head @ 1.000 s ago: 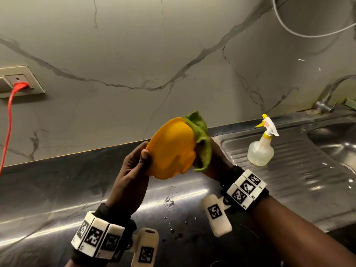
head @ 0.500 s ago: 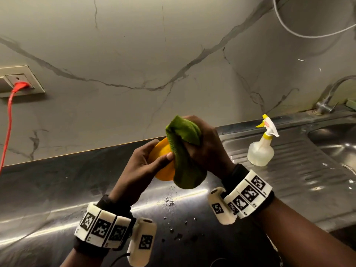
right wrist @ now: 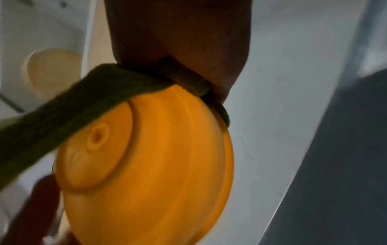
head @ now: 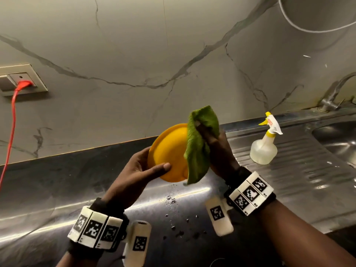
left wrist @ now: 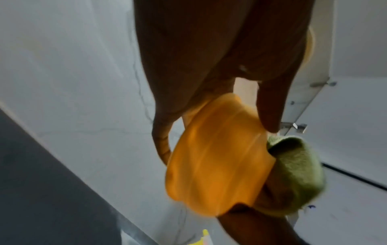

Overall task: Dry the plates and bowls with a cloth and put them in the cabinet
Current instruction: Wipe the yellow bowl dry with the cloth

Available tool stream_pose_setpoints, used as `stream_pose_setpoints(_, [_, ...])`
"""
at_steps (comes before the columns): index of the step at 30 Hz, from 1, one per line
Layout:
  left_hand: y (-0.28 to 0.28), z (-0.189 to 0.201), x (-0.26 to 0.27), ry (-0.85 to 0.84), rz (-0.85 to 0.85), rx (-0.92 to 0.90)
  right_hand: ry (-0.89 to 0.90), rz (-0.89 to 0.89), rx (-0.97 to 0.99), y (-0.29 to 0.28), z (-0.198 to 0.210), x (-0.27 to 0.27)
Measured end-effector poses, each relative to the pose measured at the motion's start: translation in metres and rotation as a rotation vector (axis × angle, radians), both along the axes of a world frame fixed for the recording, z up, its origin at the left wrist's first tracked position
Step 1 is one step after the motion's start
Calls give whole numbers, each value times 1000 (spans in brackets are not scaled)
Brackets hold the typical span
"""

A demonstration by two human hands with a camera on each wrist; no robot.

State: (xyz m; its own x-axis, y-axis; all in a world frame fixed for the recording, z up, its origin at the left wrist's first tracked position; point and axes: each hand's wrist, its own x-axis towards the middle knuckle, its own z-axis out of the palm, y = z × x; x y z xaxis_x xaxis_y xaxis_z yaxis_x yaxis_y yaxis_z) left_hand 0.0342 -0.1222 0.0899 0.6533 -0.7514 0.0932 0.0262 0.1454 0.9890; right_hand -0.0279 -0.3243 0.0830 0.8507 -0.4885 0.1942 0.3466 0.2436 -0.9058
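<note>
An orange plastic bowl (head: 169, 151) is held in the air above the counter, its underside turned toward me. My left hand (head: 146, 166) grips its left rim, thumb across the underside. My right hand (head: 212, 143) holds a green cloth (head: 198, 147) and presses it over the bowl's right edge. In the left wrist view the bowl (left wrist: 217, 159) sits between my fingers with the cloth (left wrist: 297, 174) wrapped over its far rim. In the right wrist view the cloth (right wrist: 83, 109) drapes across the bowl's base (right wrist: 157, 165).
A dark counter (head: 57, 189) with water drops lies below the hands. A steel drainboard (head: 308, 170) carries a spray bottle (head: 264, 145); the sink and tap (head: 335, 93) are at far right. A red cable (head: 12, 120) hangs from a wall socket at left.
The cloth has moved from covering the bowl's front to its right edge, showing more of the orange underside. My left thumb now lies across the bowl.
</note>
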Motion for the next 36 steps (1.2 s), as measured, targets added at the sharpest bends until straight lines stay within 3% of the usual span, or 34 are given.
stream_pose_setpoints(4, [-8,9,3,-150,-36,131,-128,33,-595,0,-2,5])
stream_pose_setpoints(7, [-11,10,1,-181,-27,80,-178,15,-745,0,3,10])
stream_pose_setpoints(9, [-8,12,-1,-147,-16,-3,-189,10,-547,1,5,12])
stream_pose_setpoints(13, [-5,8,-3,-25,21,-118,12,111,111,4,-14,6])
stream_pose_setpoints(15, [-5,0,-6,11,15,-108,109,211,200,3,-25,2])
stream_pose_setpoints(17, [-6,-3,-10,32,-1,-52,125,202,198,0,-21,-1])
stream_pose_setpoints(20, [-7,2,-11,10,-40,52,24,107,13,-6,-4,-1])
stream_pose_setpoints(25, [-15,11,-3,-119,-31,92,-85,83,-668,-8,9,10])
stream_pose_setpoints(27, [-15,6,-2,-104,-9,9,-128,76,-595,-6,15,13])
stream_pose_setpoints(29, [-13,3,-3,-44,18,-75,-112,71,-349,-3,15,13])
stream_pose_setpoints(33, [-9,-5,-2,97,120,-138,79,186,61,1,-8,3])
stream_pose_setpoints(36, [-9,-12,-8,130,107,-94,91,208,132,3,-19,-1])
